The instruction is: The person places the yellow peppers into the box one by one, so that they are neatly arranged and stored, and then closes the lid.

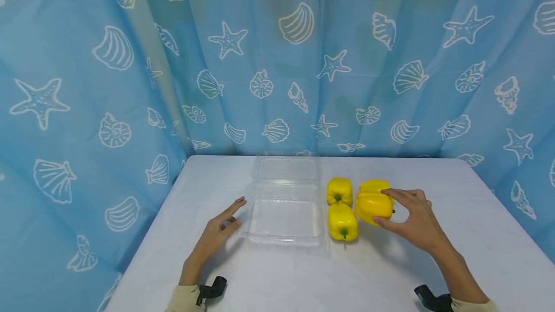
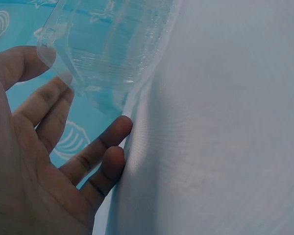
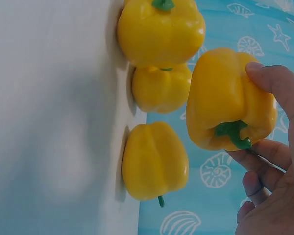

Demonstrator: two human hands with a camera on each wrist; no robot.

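my right hand (image 1: 422, 223) pinches a yellow pepper (image 1: 372, 206) above the table (image 1: 295, 280); my left hand (image 1: 213, 236), loosely spread, is just beside the clear box (image 1: 286, 218).

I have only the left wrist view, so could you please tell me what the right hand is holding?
Observer: The right hand holds a glossy, blocky yellow bell pepper with a green stem.
Operator: Thank you; is it resting on the flat white table?
Observer: No, the right wrist view shows it raised above the table.
Operator: Might there be others?
Observer: Yes, three more yellow bell peppers sit to the right of the clear rectangular plastic container.
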